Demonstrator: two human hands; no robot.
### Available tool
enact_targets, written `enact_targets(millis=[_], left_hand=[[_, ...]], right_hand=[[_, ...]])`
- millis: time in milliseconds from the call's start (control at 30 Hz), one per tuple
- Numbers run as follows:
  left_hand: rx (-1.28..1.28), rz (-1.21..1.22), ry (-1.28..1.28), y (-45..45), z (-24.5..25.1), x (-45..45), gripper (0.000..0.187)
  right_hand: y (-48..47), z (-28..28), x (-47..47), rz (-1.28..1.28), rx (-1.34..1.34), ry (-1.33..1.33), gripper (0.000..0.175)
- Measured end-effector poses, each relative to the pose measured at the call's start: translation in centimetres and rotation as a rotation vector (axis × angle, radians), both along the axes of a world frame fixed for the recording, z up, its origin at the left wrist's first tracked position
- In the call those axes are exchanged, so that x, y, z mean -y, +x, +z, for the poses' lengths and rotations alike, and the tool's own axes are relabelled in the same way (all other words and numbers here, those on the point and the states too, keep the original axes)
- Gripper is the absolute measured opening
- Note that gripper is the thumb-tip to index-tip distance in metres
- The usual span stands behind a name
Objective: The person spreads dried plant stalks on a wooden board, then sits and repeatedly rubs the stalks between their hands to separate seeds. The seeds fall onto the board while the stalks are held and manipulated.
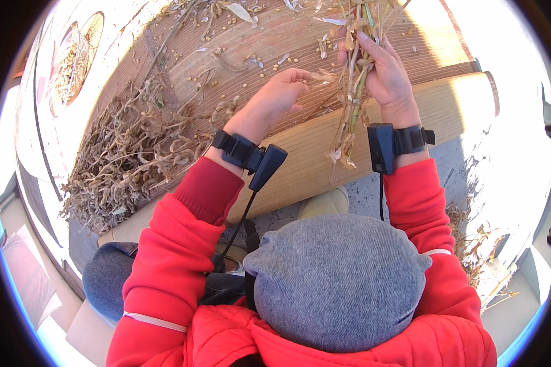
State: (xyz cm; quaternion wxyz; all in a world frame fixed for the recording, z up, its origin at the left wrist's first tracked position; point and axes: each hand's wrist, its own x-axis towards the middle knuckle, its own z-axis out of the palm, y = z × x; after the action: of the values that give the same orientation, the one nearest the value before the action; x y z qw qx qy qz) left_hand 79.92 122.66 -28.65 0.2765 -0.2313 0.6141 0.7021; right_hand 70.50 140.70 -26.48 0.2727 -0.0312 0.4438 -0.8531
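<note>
My right hand [385, 69] grips a bundle of dried soybean stalks [356, 91] with pods, upright across the top right of the view, its ends hanging over the near edge of the mat. Left of the bundle is my left hand [282, 96], its fingers bent towards a dry pod [323, 76] at the bundle's side; whether the fingertips touch that pod I cannot tell. Loose yellow beans [275, 68] and husks lie scattered on the striped mat [238, 41] beyond my hands. Each wrist wears a black strap with a cabled device.
A large heap of dried bean plants [124, 151] lies at the left. The mat's near edge forms a pale rounded roll [303, 147]. A round container of pods [71, 69] stands at the far left. More dry stalks [473, 243] lie on the ground at the right.
</note>
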Motion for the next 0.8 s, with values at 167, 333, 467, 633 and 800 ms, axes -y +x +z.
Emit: enact_targets(millis=[167, 333, 467, 633, 800], left_hand=[[-0.021, -0.153, 0.449, 2.2, 1.1, -1.3, 0.031], [-0.076, -0.250, 0.498, 1.9, 0.4, -1.5, 0.022], [-0.059, -0.197, 0.560, 2.0, -0.1, -1.1, 0.019], [-0.022, -0.172, 0.490, 2.5, 0.7, -0.9, 0.018], [-0.039, -0.158, 0.565, 2.8, 0.4, -0.6, 0.015]], right_hand=[[-1.1, -0.7, 0.2, -0.051, 0.007, -0.057, 0.024], [-2.4, -0.9, -0.5, -0.026, 0.010, 0.064, 0.024], [-1.9, -0.8, 0.3, -0.243, 0.077, 0.037, 0.021], [-3.3, -2.0, -1.8, -0.165, 0.054, 0.048, 0.020], [-3.2, -2.3, -1.9, -0.183, 0.061, 0.045, 0.021]])
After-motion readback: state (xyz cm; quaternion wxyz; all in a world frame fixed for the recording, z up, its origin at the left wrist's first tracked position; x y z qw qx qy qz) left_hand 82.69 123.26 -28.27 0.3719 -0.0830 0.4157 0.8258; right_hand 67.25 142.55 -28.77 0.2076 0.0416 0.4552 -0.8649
